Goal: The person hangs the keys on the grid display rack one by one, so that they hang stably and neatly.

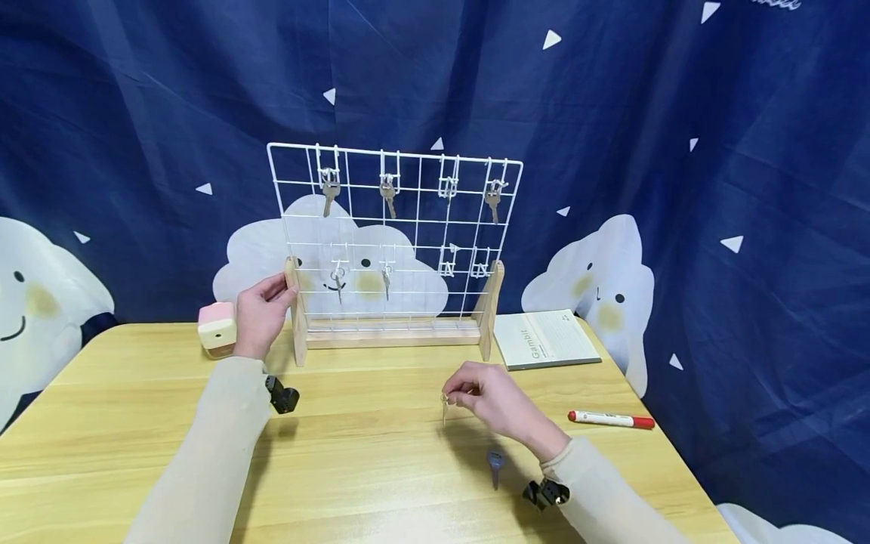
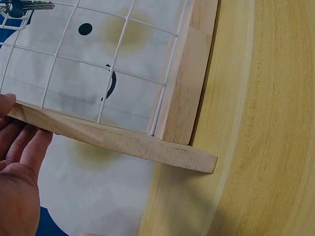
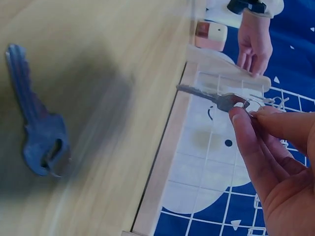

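A white wire grid rack (image 1: 401,219) with wooden legs stands at the back of the table. My left hand (image 1: 261,313) grips its left wooden leg (image 2: 123,137), thumb on one side and fingers on the other. My right hand (image 1: 492,397) pinches a small metal key (image 3: 221,100) by its ring, held above the table in front of the rack. Below that hand, another key (image 1: 495,466) lies on the tabletop. Keys hang from the upper hooks, such as this key (image 1: 389,198), and from the two lower left hooks. At lower right is a bare hook (image 1: 480,270).
A pink and white box-shaped item (image 1: 217,330) stands left of the rack, beside my left hand. On the right lie a notebook (image 1: 547,340) and a red and white marker (image 1: 610,419). A dark blue curtain (image 1: 612,98) hangs behind the table (image 1: 353,453).
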